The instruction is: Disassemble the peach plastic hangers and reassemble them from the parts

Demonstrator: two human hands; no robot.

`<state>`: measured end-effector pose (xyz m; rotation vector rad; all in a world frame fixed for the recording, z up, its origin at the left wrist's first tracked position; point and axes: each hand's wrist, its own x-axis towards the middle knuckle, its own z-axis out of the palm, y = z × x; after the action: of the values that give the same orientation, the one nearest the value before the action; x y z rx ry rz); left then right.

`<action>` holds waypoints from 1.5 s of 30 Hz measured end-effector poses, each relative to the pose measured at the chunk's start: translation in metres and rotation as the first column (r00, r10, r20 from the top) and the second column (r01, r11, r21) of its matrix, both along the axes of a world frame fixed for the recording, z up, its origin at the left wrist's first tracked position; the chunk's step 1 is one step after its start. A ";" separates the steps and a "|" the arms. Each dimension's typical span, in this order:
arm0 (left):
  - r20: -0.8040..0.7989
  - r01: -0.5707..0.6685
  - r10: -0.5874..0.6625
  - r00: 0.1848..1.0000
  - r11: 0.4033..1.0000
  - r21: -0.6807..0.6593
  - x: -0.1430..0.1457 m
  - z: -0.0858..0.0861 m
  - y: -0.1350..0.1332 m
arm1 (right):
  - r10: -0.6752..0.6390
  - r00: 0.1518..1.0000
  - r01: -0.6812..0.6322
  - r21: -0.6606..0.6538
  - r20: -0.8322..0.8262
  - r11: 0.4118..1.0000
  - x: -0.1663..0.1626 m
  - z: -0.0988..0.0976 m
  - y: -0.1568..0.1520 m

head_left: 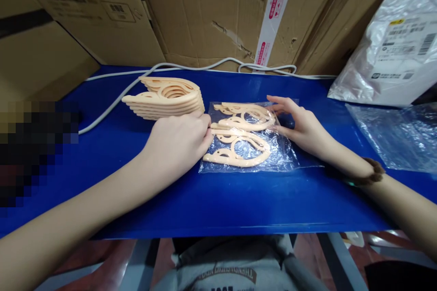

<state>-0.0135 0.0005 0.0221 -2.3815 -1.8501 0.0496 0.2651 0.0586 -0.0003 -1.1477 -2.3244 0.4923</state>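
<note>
Clear plastic bag (288, 157) flat on a blue tabletop (246, 204), with beige hanger-shaped pieces (244, 162) lying inside in two groups, one nearer the front edge, one farther back, rounded ends toward the right. Left hand (179, 136) at the bag's left edge, with fingers curled in and thumb close against them; impossible to tell whether clamped on the film, on the narrow ends of the pieces, or merely pressing. Right hand (300, 122) at the opposite side, with fingers apart and tips at the film near the rounded ends, not closed around anything.

Judging by this pose, probably a matter of steadying film and pieces together. For good work, hold the left edge lightly and guide with the right fingertips rather than push, to avoid wrinkling the film or splitting it on a narrow end. Keep the two groups side by side, without riding one over the other, and smooth the slack on the right outward, away from the pieces. Watch the left knuckles, very close to the neat stack (160, 104) of similar pieces just behind: easy to nudge and perhaps topple. Better to work from the wrist, low and slow, well short of the white cable (228, 59) at the back
</note>
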 end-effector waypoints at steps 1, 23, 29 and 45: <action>0.003 -0.004 0.004 1.000 1.000 -0.008 0.000 0.000 0.000 | -0.001 1.000 0.001 -0.012 -0.016 1.000 0.000 0.000 0.000; 0.005 -0.023 0.024 1.000 0.999 -0.028 -0.001 0.001 0.005 | 0.051 0.975 -0.123 -0.337 -0.214 0.933 0.002 0.003 0.030; 0.009 -0.021 0.021 1.000 0.999 -0.034 -0.003 0.001 0.004 | 0.027 0.972 -0.105 -0.330 -0.233 0.938 0.003 0.000 0.029; 0.086 -0.027 0.032 0.996 0.998 -0.057 -0.007 0.004 0.004 | -0.054 0.956 -0.041 -0.314 -0.288 0.949 -0.004 -0.006 0.024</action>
<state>-0.0209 0.0045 0.0259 -2.4301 -1.9473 -0.0001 0.2609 0.0829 -0.0060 -1.1328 -2.0290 0.9935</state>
